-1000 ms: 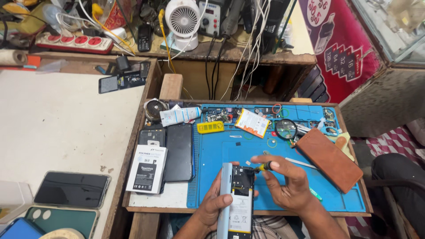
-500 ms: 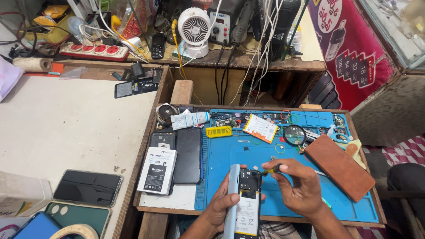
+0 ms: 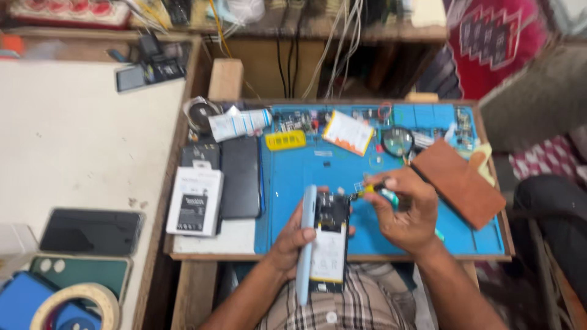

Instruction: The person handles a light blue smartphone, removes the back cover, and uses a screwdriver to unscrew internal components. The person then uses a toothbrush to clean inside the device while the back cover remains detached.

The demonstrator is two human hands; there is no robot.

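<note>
My left hand (image 3: 292, 241) grips an opened smartphone (image 3: 327, 238) by its light blue edge, back cover off, white battery and dark board showing. It is held upright over the front of the blue work mat (image 3: 306, 168). My right hand (image 3: 403, 214) is closed on a small screwdriver (image 3: 367, 190) with a yellow and black handle. Its tip points left at the top right corner of the phone's board. Both hands sit close together at the mat's near edge.
A brown leather wallet case (image 3: 461, 183) lies right of my hand. A magnifier (image 3: 397, 142), yellow box (image 3: 285, 140), white card (image 3: 348, 132) and white tube (image 3: 239, 124) sit at the mat's back. A black phone (image 3: 239, 177) and boxed battery (image 3: 195, 201) lie left; tape roll (image 3: 73, 305) at bottom left.
The camera has tilted down and nearer, so the bench fills more of the view. My hands keep the same hold, with the screwdriver tip still at the phone's upper board.
</note>
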